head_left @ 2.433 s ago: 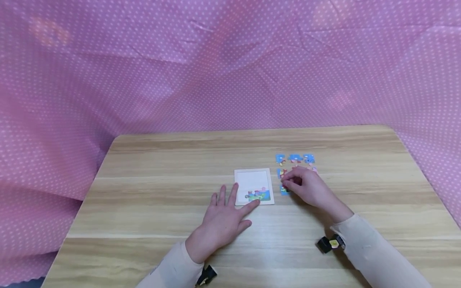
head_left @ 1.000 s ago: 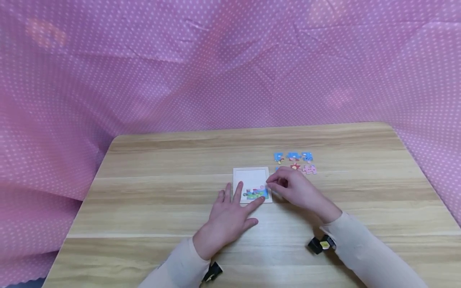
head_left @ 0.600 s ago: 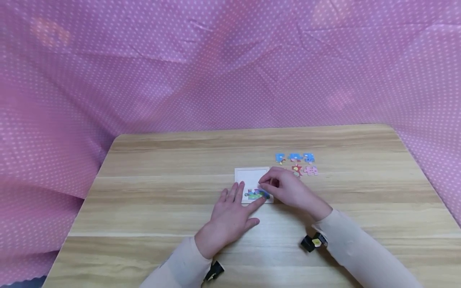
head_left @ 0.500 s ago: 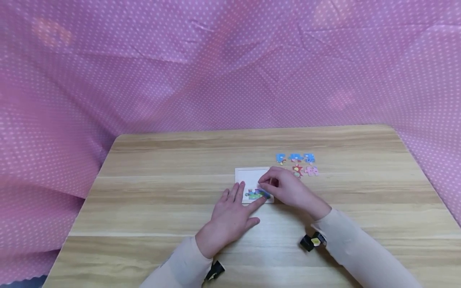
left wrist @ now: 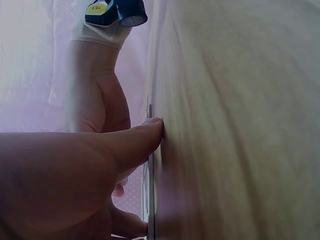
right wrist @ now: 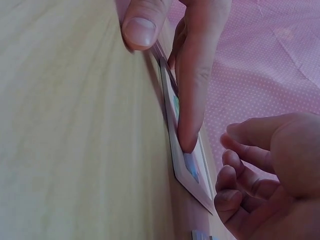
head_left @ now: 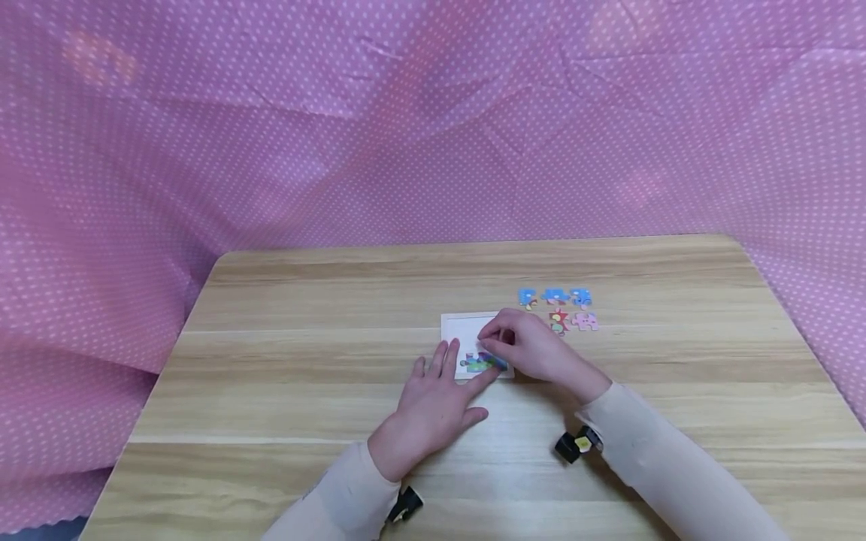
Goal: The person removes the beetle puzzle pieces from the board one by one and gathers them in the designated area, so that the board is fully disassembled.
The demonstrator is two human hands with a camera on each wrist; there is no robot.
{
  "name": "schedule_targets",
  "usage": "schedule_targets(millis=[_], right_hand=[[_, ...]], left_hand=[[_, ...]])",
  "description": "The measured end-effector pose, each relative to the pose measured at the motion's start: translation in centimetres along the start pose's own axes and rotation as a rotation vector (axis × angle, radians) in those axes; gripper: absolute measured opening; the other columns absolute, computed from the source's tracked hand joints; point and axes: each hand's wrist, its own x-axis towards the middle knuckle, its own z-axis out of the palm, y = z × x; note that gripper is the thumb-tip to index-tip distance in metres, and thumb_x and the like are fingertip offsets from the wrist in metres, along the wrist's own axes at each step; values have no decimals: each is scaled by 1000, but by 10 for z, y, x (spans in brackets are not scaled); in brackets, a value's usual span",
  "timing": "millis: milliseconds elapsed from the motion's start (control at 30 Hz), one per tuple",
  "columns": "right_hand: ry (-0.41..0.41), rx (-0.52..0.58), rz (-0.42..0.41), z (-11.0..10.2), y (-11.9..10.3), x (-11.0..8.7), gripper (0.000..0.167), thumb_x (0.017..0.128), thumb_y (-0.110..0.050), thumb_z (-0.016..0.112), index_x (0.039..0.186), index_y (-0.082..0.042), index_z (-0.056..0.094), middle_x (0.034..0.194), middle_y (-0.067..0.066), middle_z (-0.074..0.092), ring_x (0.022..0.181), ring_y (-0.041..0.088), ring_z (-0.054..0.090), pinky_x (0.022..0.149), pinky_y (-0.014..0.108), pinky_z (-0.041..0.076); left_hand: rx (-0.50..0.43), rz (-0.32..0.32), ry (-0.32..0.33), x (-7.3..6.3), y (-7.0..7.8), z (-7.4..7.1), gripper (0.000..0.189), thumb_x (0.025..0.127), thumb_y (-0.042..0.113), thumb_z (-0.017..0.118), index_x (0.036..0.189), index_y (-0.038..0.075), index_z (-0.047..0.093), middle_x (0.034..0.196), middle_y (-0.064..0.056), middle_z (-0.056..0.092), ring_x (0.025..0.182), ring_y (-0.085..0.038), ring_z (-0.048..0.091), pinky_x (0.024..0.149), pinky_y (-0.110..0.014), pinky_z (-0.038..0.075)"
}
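In the head view a white puzzle tray (head_left: 444,327) lies on the table, with several joined puzzle pieces (head_left: 476,364) along its bottom edge. My left hand (head_left: 433,406) rests with spread, straight fingers on the tray's lower left part. Its index fingertip presses near the bottom right pieces, also visible in the right wrist view. Over the tray's right half, the thumb and index finger of my right hand (head_left: 534,349) pinch together around a puzzle piece, which the fingers mostly hide. In the right wrist view the right hand's other fingers (right wrist: 229,197) curl beside the tray.
Several loose pieces lie right of the tray: blue ones (head_left: 555,296) in the back row, a red one (head_left: 558,321) and a pink one (head_left: 585,321) in front. A pink dotted cloth (head_left: 433,150) hangs behind the wooden table (head_left: 304,353).
My right hand has picked the front-row puzzle piece off the table and moved left over the tray. The left hand has shifted slightly right, its index finger on the joined pieces.
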Motion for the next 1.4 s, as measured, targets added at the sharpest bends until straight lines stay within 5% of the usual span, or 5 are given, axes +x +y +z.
schedule_targets(millis=[600,1400], right_hand=[[-57,3,3,5,-4,18,12,103,-13,72,110,-8,81,97,2,71,84,10,62,76,28,54],[-194,17,130,4,-13,23,16,108,-15,66,109,-8,80,107,6,72,86,14,65,76,29,56]], left_hand=[[-29,-7,16,7,-5,0,59,109,59,53,165,50,39,176,-26,28,165,-44,27,122,-75,32],[-29,-10,-23,9,-6,-4,59,109,61,51,165,49,38,178,-23,24,167,-42,24,123,-75,32]])
